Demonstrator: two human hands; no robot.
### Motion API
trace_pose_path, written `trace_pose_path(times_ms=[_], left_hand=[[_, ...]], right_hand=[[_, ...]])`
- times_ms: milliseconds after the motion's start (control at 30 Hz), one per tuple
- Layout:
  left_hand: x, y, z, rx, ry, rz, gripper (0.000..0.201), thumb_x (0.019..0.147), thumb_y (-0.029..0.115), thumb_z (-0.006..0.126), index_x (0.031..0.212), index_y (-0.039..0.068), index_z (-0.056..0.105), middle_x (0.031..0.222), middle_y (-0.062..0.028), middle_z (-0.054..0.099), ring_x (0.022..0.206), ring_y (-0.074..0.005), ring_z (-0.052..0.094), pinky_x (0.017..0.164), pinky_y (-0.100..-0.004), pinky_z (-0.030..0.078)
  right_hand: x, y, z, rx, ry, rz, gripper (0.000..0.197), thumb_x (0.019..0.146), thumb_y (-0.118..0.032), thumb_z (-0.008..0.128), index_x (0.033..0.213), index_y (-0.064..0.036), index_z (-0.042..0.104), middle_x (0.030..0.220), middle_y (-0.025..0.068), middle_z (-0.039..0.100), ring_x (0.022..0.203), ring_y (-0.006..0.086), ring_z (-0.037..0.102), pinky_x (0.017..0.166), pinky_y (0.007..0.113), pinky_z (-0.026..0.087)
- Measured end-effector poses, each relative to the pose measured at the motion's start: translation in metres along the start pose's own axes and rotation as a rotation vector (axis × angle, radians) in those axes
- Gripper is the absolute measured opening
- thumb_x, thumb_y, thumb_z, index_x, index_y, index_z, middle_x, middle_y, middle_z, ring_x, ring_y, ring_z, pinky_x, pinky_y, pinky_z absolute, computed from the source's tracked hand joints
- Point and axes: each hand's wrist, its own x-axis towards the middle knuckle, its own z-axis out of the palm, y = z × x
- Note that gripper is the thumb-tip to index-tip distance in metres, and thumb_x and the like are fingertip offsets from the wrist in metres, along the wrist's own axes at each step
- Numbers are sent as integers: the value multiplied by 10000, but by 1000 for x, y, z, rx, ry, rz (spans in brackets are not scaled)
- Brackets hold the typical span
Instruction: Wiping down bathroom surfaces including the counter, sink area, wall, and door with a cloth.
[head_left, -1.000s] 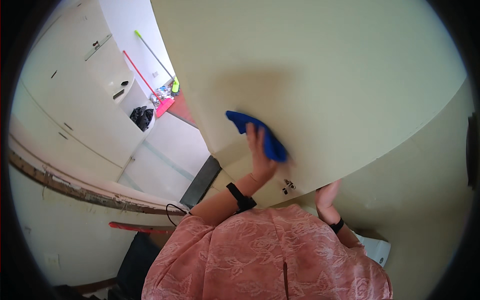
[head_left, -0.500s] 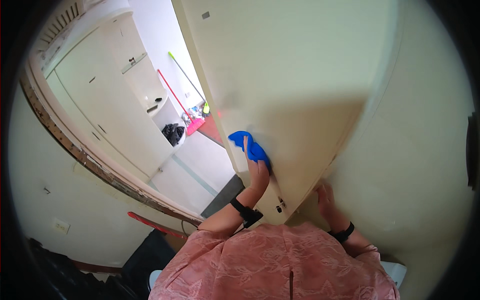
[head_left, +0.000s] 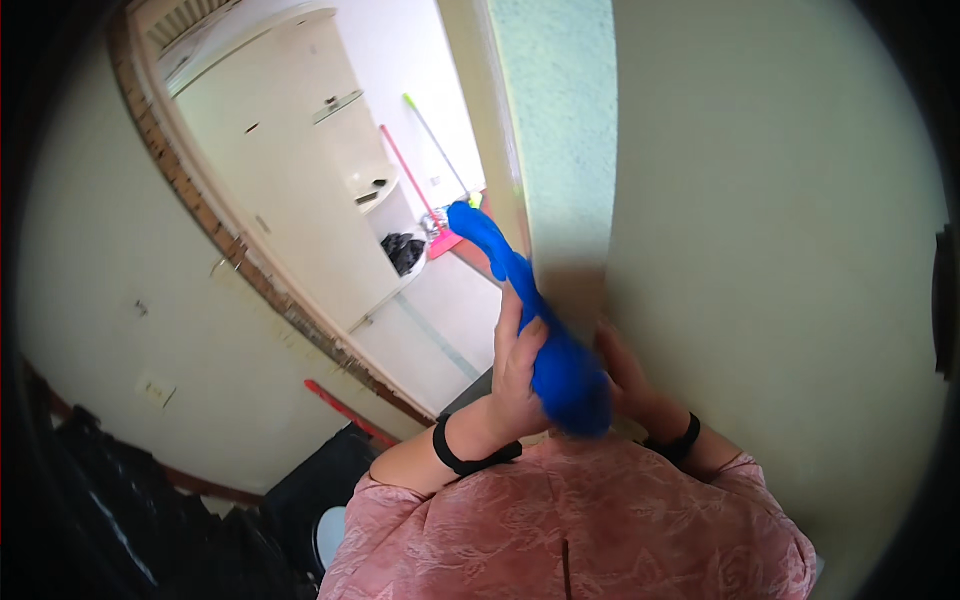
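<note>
I can read no lettering, numbers or signs from here. The dark mark (head_left: 140, 308) on the wall (head_left: 90, 220) at nine o'clock is too small to make out.

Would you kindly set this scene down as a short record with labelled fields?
Left hand: gripping a bunched blue cloth
Right hand: beside the cloth's lower end; contact unclear
Wrists: black bands on both
Clothing: pink patterned top
Door: open
Beyond doorway: pink broom head, black bag
</note>
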Motion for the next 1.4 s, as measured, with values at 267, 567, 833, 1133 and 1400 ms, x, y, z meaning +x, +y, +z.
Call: trace_pose_path(times_ms=[267, 567, 833, 1133, 1400], left_hand=[[27, 50, -66, 756, 251, 448, 811, 815, 112, 803, 1514, 67, 394, 1591, -341, 238, 1388, -475, 408, 1122, -470, 362], [-12, 41, -84, 1160, 205, 492, 630, 796, 272, 744, 1373, 106, 555, 1468, -275, 418, 1311, -520, 428, 1116, -622, 293], [-24, 63, -105, 720, 68, 483, 764, 879, 292, 746, 1507, 158, 330, 1572, -262, 311, 1464, -419, 334, 1188, -570, 272], [22, 59, -71, 860, 563, 101, 860, 880, 141, 751, 1535, -20, 217, 1506, -191, 382, 1396, -278, 405, 1145, -405, 350], [15, 53, -62, 735, 671, -61, 676, 933, 196, 741, 1455, 6, 354, 1299, -110, 517, 1200, -209, 506, 1060, -365, 404]], right_hand=[[43, -24, 56, -104, 42, -172, 722, 850, -177, 749, 1481, -14, 438, 1466, 211, 482, 1327, 381, 524, 1090, 436, 444], [115, -69, 72, 274, -37, -393, 823, 783, -253, 857, 1446, -10, 435, 1350, 218, 541, 1145, 347, 630, 963, 416, 519], [144, -50, 60, 1221, -197, 266, 290, 932, -134, 687, 1193, -11, 656, 1122, 73, 703, 1008, 170, 681, 922, 332, 550], [228, 38, 8, 1153, 509, -5, 341, 986, -153, 638, 1286, -16, 552, 1219, 77, 624, 1101, 207, 616, 997, 381, 493], [227, -14, 67, 162, 493, -566, 466, 847, -210, 798, 1195, -52, 531, 1376, 200, 516, 1263, 397, 512, 1072, 490, 393]])
